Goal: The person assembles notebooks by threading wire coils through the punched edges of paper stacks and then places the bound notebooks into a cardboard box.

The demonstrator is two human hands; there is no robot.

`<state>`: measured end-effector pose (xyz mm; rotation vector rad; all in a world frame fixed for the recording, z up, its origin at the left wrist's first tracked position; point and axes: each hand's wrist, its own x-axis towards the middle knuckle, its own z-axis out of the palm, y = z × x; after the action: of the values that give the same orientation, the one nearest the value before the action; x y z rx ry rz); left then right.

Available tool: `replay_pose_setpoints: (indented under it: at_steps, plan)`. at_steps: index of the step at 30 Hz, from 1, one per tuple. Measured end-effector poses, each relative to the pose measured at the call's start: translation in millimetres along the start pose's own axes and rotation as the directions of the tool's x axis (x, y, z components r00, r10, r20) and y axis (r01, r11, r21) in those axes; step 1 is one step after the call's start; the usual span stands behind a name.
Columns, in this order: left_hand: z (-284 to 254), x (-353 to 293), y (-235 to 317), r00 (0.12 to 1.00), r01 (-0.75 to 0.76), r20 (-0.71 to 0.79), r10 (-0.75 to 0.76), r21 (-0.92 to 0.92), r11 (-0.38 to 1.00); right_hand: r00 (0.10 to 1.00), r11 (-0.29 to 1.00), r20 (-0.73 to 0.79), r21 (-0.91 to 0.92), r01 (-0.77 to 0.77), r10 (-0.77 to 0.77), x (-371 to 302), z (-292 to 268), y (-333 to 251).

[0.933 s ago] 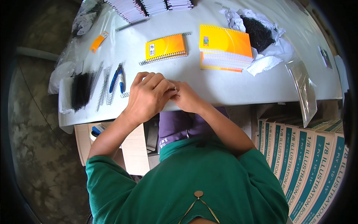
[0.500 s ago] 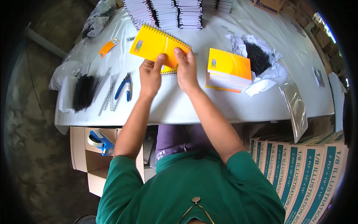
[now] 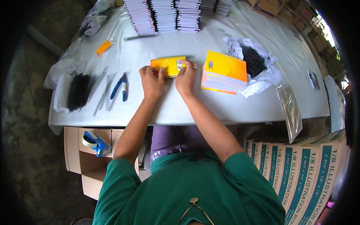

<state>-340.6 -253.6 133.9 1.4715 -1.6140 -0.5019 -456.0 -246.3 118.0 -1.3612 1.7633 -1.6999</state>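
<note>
A yellow spiral notebook [image 3: 168,66] lies flat on the table in front of me, its wire coil along the far edge. My left hand [image 3: 152,81] grips its left end, thumb on top. My right hand [image 3: 186,78], with a ring on one finger, holds the right end beside a small white label. Part of a coil sticks out past the far right corner. Another coil shows at the near edge, seemingly from a notebook underneath. Right of my hands stands a stack of yellow-orange notebooks [image 3: 225,67].
Blue-handled pliers [image 3: 119,87], a blue cutter-like tool [image 3: 124,92] and black wire coils [image 3: 80,92] lie at left. Crumpled paper [image 3: 272,71] holds more black coils. Tall notebook stacks [image 3: 165,17] stand at the back. A tape dispenser [image 3: 96,143] sits on an opened carton below.
Both hands have lowered the raised, tilted notebook onto the table. It now lies level, with the label side up and the coil away from me.
</note>
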Motion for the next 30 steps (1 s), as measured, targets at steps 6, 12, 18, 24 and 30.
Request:
replay_pose_setpoints:
  at_steps: [6,12,18,24,30]
  plan:
    - [-23.9,-2.6,79.3,0.857,-0.487,-0.093,0.507,0.176,0.855,0.992,0.994,-0.07,0.017,0.108,-0.106,-38.3,-31.3,-20.2]
    - [37.2,-22.6,119.7,0.489,-0.869,0.369,0.79,0.125,0.479,0.81,0.301,0.483,0.76,-0.576,0.332,-89.1,-89.3,-25.6]
    - [-58.1,-72.2,107.8,0.51,-0.832,0.449,0.734,0.041,0.553,0.652,-0.306,0.731,0.586,-0.75,-0.201,-64.2,-154.9,-36.5]
    - [-109.5,-76.0,86.6,0.632,-0.642,0.558,0.538,-0.013,0.767,0.377,-0.326,0.919,0.394,-0.859,0.117,-61.0,-147.1,-35.9]
    - [-121.6,-51.7,56.6,0.812,-0.439,0.379,0.443,-0.102,0.893,0.44,0.089,0.871,0.432,-0.898,0.219,-69.8,-151.8,-4.1]
